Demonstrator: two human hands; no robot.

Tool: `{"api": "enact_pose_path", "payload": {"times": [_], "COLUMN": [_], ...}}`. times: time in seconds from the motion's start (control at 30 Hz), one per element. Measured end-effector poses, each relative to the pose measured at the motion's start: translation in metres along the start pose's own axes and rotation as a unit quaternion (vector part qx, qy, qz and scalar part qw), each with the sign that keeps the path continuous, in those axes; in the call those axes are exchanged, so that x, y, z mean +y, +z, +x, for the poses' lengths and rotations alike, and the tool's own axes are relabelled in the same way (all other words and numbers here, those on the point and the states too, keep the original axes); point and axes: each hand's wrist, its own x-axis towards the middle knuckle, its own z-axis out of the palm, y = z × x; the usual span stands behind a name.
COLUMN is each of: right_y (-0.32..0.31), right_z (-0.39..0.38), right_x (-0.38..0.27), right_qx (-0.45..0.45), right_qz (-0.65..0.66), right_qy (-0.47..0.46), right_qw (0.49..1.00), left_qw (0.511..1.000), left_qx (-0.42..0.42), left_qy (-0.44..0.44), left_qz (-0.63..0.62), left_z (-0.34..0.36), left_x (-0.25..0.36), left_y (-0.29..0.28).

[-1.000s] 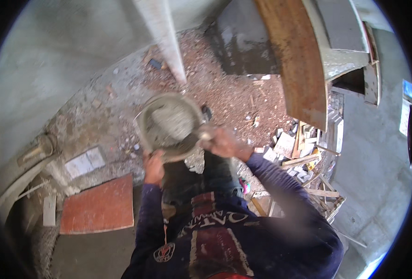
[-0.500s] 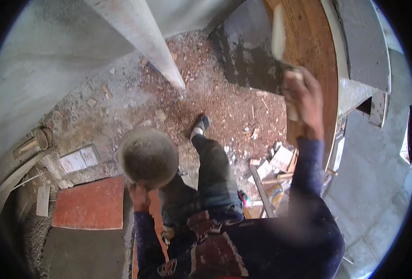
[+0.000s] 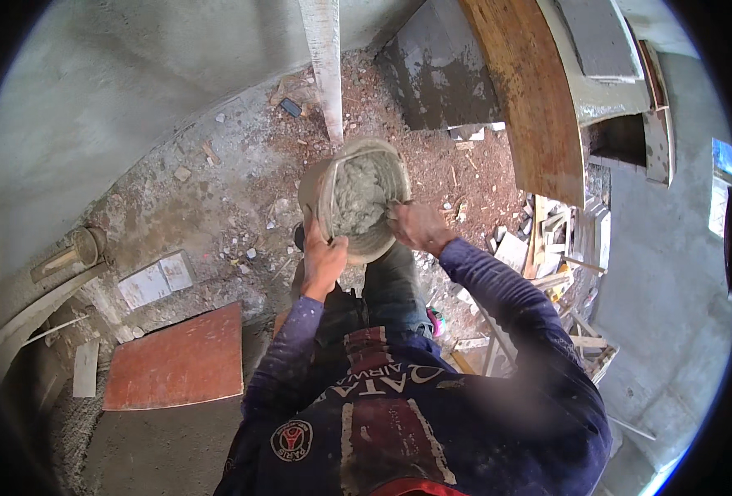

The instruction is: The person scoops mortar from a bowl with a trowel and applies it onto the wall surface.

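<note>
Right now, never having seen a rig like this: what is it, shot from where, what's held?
There's no machine, just a person working bare-handed. Every picture comes from the left of two wide fisheye cameras worn on the head, looking down; the lens bends straight edges.

The left hand grips the near left side of a bucket containing wet-looking grey mix. The right hand is at the bucket's right rim; its fingertips are hard to make out, so I can't tell whether it holds a tool.

Around them, the floor is littered with rubble. A reddish board lies lower left, and wood scraps are piled at right.
</note>
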Motion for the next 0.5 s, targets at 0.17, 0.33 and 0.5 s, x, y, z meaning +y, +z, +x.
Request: {"api": "enact_pose_path", "payload": {"times": [0.17,0.33,0.5], "right_y": [0.032,0.016,0.009], "right_z": [-0.043,-0.054,-0.049], "right_x": [-0.018,-0.027,-0.021], "right_qx": [0.11,0.122,0.177], "right_qz": [0.074,0.098,0.089], "right_qy": [0.047,0.057,0.02], "right_qw": [0.99,0.986,0.98], "left_qw": [0.98,0.964,0.96], "left_qx": [-0.059,-0.073,-0.041], "left_qy": [-0.089,-0.08,-0.111], "left_qz": [-0.169,-0.243,-0.252], "left_z": [0.006,0.007,0.002], "left_x": [0.028,0.021,0.017], "left_y": [-0.032,-0.042,-0.044]}}
